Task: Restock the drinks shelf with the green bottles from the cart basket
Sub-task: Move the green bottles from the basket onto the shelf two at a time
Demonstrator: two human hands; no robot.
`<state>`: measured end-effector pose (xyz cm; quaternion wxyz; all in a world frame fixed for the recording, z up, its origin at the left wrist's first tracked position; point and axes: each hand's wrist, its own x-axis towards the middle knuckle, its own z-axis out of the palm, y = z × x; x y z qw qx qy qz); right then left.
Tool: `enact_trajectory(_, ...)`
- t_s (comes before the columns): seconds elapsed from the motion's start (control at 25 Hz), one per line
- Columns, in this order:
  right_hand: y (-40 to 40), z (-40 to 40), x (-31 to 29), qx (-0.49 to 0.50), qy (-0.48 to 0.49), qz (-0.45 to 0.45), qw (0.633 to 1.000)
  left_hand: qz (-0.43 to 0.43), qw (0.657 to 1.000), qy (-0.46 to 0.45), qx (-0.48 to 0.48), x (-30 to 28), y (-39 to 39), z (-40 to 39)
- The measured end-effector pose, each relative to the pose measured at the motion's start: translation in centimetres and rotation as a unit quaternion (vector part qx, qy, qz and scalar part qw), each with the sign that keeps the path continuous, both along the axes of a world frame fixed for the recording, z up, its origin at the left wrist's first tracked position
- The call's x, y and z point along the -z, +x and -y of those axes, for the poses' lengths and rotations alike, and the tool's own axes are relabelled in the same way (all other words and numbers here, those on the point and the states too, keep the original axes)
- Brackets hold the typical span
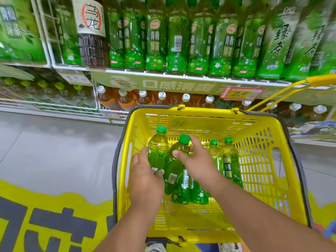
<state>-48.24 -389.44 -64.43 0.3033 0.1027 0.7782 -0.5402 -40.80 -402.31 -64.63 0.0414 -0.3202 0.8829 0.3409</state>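
1. A yellow plastic lattice-walled cart basket (269,160) with a dark rim fills the lower middle of the frame, its yellow handle (283,91) rising toward the upper right.
2. Inside the basket lie and stand several green-capped clear plastic bottles of green tea, clustered from the centre toward the right wall.
3. The left hand (145,179) reaches in from the bottom of the frame; its fingers (158,172) are curled around the lower body of the leftmost green bottle (157,148), which stands nearly upright against the basket's left side.
4. The right hand (196,162) comes in from the lower right; its fingers (179,153) wrap the shoulder of a tilted green bottle (174,164), just under its green cap (184,139), with the bottle leaning toward the upper right.
5. The two held bottles touch each other at their bodies.
6. Two more upright green bottles (230,160) stand just right of the right hand, and others lie flat beneath the wrist (185,190).
7. Across the top of the frame, the white drinks shelf (163,72) carries a tight row of shelved green bottles (156,40), with one dark brown bottle with a cream label (91,33) toward the upper left.
8. Below it, amber bottles with white caps (145,99) line the lower shelf, and a red-and-yellow price tag (241,93) hangs at the shelf edge.
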Motion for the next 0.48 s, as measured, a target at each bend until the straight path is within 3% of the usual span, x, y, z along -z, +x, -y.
enact_trajectory(0.28, -5.4, -1.3, -7.7, -0.024, 0.025, -0.07, 0.997, -0.097, 0.995, 0.027, 0.016, -7.4, -3.7, 0.7)
enact_trajectory(0.48, -11.1, -0.8, -13.9, -0.006, -0.006, -0.093, 0.996, -0.176, 0.984, 0.023, 0.031, -13.4, -8.8, 2.2)
